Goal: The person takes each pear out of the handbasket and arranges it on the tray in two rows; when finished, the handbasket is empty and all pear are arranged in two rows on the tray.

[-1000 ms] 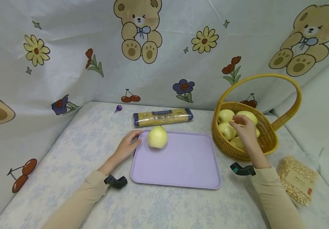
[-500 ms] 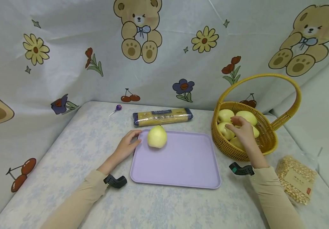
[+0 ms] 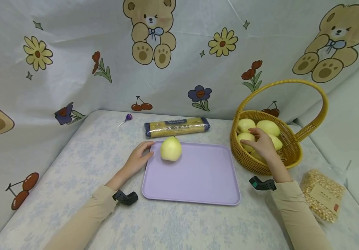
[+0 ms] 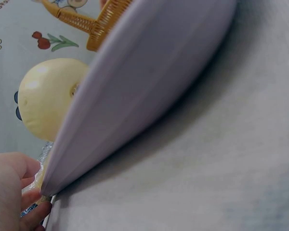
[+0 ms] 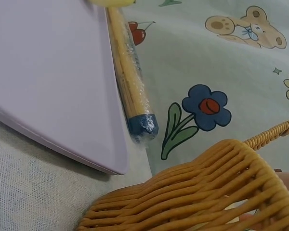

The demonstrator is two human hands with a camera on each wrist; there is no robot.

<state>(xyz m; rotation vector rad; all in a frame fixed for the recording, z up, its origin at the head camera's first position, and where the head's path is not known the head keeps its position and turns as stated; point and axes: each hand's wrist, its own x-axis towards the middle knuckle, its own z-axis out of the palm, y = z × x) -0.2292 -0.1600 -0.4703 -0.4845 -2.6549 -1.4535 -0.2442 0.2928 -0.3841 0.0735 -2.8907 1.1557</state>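
In the wicker basket (image 3: pixel 241 160), a pale pear (image 3: pixel 245 136) is framed by the right hand (image 3: pixel 263 144), whose grip is spread, thumb and fingers parted; whether contact is made cannot be told. The lilac tray (image 3: pixel 198 180) is touched at its far-left corner by the loosely laid left hand (image 3: pixel 138 155), with a lone pear (image 3: pixel 171 149) set nearby. Judged firm, smooth, fairly weighty and easily bruised, such fruit is best held gently around its widest part.

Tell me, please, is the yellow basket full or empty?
Partly filled: the basket holds several pale yellow fruits, while its right side shows bare inside.
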